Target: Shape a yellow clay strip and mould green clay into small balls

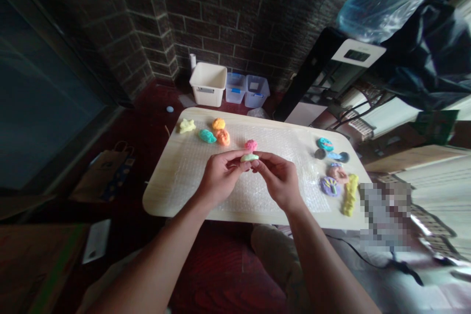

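Between the fingertips of my left hand [223, 175] and my right hand [278, 176] is a small pale green lump of modelling clay [249, 157]. Both hands pinch it above the middle of the table. Just beyond it lies a pink clay lump [250, 145] on the bubble wrap [235, 201]. To the far left sit a pale yellow clay piece [187, 126], a teal lump [207, 136], an orange-yellow lump [218, 123] and an orange lump [222, 137].
On the table's [158, 201] right side lie a teal disc [325, 144], a blue-grey dumbbell-shaped piece [333, 156], a brownish-pink piece [337, 173], a purple disc [330, 186] and a yellow strip [351, 195]. Behind stand a white bin [208, 83] and clear boxes [256, 91]. A water dispenser [312, 76] is at right.
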`<state>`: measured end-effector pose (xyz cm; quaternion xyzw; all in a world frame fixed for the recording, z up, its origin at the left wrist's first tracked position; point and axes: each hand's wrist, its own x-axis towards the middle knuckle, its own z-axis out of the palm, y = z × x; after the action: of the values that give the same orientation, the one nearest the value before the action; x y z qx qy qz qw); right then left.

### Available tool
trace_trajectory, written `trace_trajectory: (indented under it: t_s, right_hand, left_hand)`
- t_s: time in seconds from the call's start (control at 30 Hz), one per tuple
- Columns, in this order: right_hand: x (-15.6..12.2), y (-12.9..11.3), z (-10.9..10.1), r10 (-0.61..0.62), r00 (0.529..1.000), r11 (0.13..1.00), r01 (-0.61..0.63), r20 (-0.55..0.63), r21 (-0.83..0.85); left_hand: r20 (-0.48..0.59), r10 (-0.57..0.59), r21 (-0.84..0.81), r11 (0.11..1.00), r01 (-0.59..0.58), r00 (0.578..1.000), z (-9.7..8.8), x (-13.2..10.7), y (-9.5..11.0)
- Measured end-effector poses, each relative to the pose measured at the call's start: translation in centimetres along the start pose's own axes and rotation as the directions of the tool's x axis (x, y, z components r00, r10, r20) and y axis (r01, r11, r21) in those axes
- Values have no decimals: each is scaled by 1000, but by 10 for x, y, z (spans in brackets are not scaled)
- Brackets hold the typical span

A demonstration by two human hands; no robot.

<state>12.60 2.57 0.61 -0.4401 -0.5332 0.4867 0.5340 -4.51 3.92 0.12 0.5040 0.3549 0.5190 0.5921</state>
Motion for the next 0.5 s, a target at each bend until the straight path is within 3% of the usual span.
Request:
trace_trajectory:
  t_s: [0.23,0.4,0.5]
  right_hand:
    - [-2,1,4,-70,998,994,71,7,-78]
    - [-1,1,4,-56,998,998,56,-8,-27]
    - [-2,0,4,-147,989,979,146,4,-139]
  left_hand:
    - [19,-105,-69,992,106,994,-6,1,-1]
    - [-26,-33,-80,996,31,999,-1,2,-2]
    - [-57,10,-53,999,-13,998,3,1,-2]
